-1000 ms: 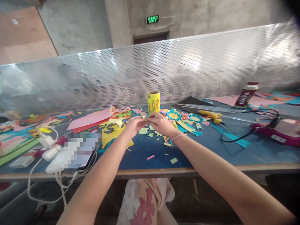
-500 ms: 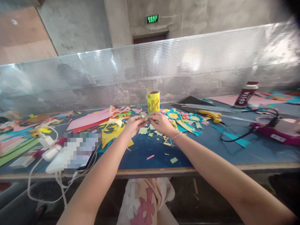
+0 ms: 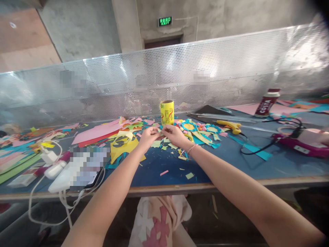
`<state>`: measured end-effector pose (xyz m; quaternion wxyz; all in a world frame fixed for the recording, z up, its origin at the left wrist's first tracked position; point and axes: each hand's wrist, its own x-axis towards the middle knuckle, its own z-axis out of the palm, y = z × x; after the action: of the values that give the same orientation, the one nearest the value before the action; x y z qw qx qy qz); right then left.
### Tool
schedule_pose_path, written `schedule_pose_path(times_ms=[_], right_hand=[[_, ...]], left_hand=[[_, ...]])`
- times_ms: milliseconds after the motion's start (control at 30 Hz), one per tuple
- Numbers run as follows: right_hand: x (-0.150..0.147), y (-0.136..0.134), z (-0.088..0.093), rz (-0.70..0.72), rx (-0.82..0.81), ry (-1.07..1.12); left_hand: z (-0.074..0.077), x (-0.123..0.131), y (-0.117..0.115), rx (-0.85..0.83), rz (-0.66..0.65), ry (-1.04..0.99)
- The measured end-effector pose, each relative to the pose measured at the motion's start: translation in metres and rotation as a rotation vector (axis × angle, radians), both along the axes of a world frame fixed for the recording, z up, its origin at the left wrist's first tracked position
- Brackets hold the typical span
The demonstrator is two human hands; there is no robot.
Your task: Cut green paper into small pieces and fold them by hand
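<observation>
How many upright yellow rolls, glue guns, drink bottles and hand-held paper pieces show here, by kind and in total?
upright yellow roll: 1
glue gun: 1
drink bottle: 1
paper piece pinched between left hand and right hand: 1
Total: 4

1. A craft workstation in a bare industrial building: raw concrete walls (image 3: 84,27) and a green exit sign (image 3: 165,21) over a doorway.
2. A blue workbench (image 3: 231,164) backed by a perforated metal screen (image 3: 231,65).
3. Coloured paper scraps (image 3: 164,144), a yellow glue gun (image 3: 228,125) and a yellow tape roll (image 3: 167,112) cover the bench.
</observation>
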<state>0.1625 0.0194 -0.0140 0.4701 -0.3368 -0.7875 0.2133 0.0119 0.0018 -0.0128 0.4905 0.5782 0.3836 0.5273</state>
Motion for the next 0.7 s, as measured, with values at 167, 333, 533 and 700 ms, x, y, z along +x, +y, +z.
schedule_pose_path(times_ms=[167, 333, 533, 700], right_hand=[[0.0002, 0.0012, -0.0006, 0.013, -0.013, 0.009], [-0.0002, 0.0016, -0.0009, 0.019, -0.015, 0.016], [-0.0006, 0.0007, -0.0010, 0.022, -0.015, 0.017], [-0.0018, -0.0004, -0.0012, -0.010, -0.003, 0.030]], left_hand=[[0.0031, 0.0013, -0.0033, -0.054, 0.001, 0.016], [0.0010, 0.0012, -0.0006, -0.029, 0.024, 0.031], [-0.0038, -0.0010, 0.0056, 0.069, 0.041, 0.085], [-0.0026, -0.0006, 0.0053, 0.089, 0.048, 0.076]])
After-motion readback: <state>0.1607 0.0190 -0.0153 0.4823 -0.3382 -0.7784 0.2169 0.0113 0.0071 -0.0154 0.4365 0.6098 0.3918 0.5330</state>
